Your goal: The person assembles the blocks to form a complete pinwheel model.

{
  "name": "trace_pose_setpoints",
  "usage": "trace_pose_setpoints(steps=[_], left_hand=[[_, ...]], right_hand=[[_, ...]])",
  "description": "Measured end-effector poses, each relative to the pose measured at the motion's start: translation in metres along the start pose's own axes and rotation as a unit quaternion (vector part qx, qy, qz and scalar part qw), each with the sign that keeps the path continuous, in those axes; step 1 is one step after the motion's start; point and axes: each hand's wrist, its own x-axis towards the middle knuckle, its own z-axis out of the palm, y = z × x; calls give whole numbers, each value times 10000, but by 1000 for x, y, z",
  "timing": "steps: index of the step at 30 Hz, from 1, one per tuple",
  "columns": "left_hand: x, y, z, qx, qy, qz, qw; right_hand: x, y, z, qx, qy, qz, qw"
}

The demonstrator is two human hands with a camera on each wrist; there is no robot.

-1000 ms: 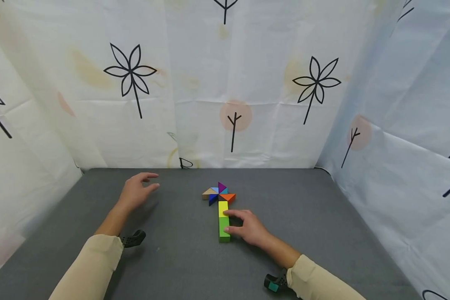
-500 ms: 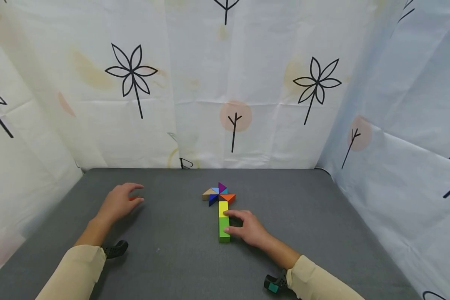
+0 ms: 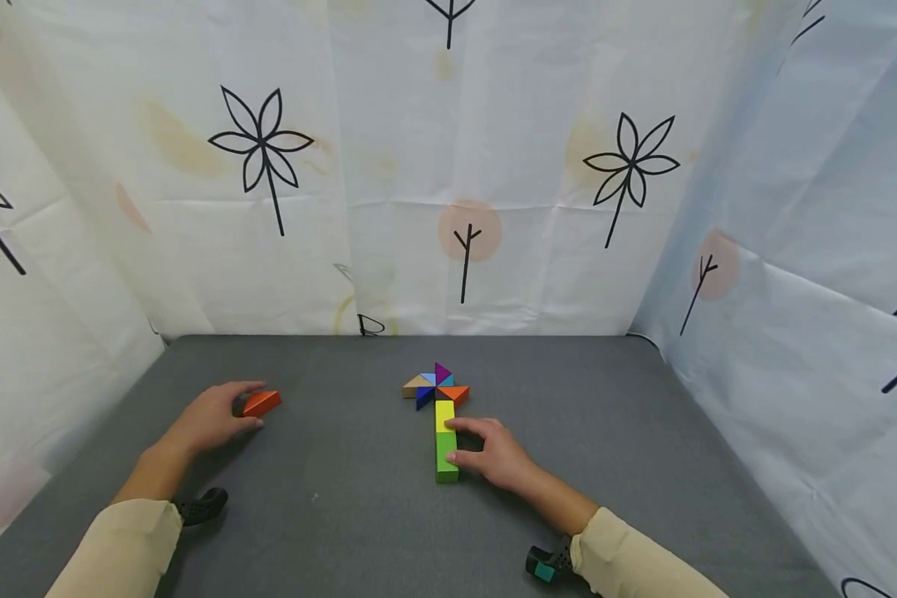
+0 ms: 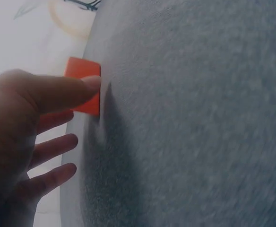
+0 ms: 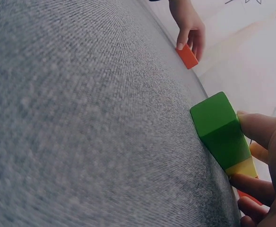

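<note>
In the head view my left hand (image 3: 211, 418) is low over the left side of the table, pinching an orange-red wedge-shaped block (image 3: 262, 404) between thumb and index finger. The left wrist view has the thumb lying across that block (image 4: 83, 68), the other fingers spread below. My right hand (image 3: 497, 454) touches two blocks in line: fingertips on the yellow block (image 3: 444, 411), thumb on the green block (image 3: 446, 458). At their far end a pinwheel of triangular blocks lies flat, including a purple triangle (image 3: 442, 373), an orange triangle (image 3: 458, 392) and a dark blue triangle (image 3: 423, 397).
A grey cloth-covered table (image 3: 344, 515) spreads beneath both hands. White fabric (image 3: 389, 166) printed with plants stands behind it and along both sides. Black wrist bands, the left band (image 3: 203, 506) and the right band (image 3: 549, 562), sit by the sleeves.
My left hand has come left and nearer to me, and the orange-red block now shows between its thumb and index finger. My right hand and the joined blocks have stayed put.
</note>
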Motion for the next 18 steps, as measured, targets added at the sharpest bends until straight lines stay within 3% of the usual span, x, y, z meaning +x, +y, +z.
trace_pose_setpoints(steps=[9,18], left_hand=[[0,-6,-4,46,-193,-273,9994],[1,-3,-7,13,-154,-256,9996]], right_hand=[[1,1,0,-54,21,17,10000],[0,1,-1,-25,52,-100,9999]])
